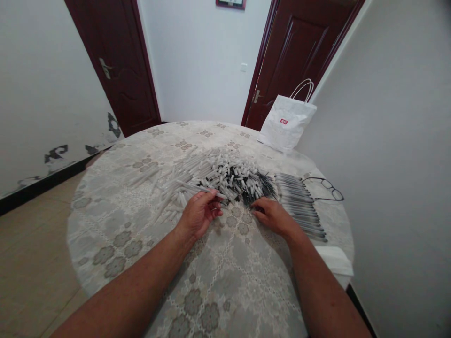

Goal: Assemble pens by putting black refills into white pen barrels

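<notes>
My left hand (201,212) pinches a whitish pen barrel (221,195) between thumb and fingers, its end pointing right. My right hand (270,214) is closed at the near edge of the pile; whatever lies between its fingertips is too small to make out. Beyond my left hand spreads a heap of pale, translucent pen barrels (192,168). Short white pieces like pen caps (243,164) lie in the middle, mixed with thin black pieces like pen refills (266,184). Right of my right hand, several dark-tipped pens (299,204) lie side by side in a row.
The round table has a patterned lace-like tablecloth (148,291). Eyeglasses (327,188) lie near its right edge. A white paper bag (287,122) stands at the back right, and a white folded item (334,260) lies at the near right. Walls and two dark red doors surround the table.
</notes>
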{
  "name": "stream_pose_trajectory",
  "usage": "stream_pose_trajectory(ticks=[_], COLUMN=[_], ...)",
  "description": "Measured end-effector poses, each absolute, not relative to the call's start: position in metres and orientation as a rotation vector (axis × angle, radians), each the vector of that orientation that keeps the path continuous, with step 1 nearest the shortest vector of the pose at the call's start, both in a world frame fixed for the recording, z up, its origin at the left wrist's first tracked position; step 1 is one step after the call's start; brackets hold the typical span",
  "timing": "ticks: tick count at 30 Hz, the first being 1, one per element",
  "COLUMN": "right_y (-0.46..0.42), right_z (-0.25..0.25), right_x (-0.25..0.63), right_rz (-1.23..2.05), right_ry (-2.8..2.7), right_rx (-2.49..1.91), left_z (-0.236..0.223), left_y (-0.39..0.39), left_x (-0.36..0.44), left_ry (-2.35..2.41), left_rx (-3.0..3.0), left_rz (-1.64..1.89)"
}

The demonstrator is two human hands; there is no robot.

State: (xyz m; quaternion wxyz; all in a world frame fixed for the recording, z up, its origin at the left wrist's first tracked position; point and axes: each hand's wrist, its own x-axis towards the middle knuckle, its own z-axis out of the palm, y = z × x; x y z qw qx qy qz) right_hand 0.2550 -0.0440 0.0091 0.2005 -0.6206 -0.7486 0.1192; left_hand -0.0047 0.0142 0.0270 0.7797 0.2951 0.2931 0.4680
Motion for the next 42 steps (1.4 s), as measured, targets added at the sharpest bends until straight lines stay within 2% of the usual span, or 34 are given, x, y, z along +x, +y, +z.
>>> stream_pose_trajectory(ticks=[5,11,19,26,34,42], right_y=[-0.046,-0.053,-0.057,-0.058,-0.057,-0.048], right_z=[0.019,0.029,0.029,0.033,0.027,0.015], right_x=[0.249,0.221,0.208,0.201,0.198,0.218], right_rz=[0.386,0.692,0.667,0.46,0.471,0.175], right_ry=[-1.914,-1.713,-1.839,-1.914,-1.818,-2.023], right_rx=[-1.693,-1.528,-1.428,-1.389,-1.431,-1.758], left_z=[0.026,0.027,0.021,0.022,0.018,0.024], left_y=[0.013,0.011,0.011,0.009,0.008,0.012], left_x=[-0.004,-0.002,0.0,0.001,0.0,-0.001], left_ry=[0.644,0.633,0.648,0.665,0.658,0.708], left_rx=[0.659,0.684,0.748,0.806,0.885,0.754], left_rz=[1.013,0.981,0.956,0.925,0.894,1.007])
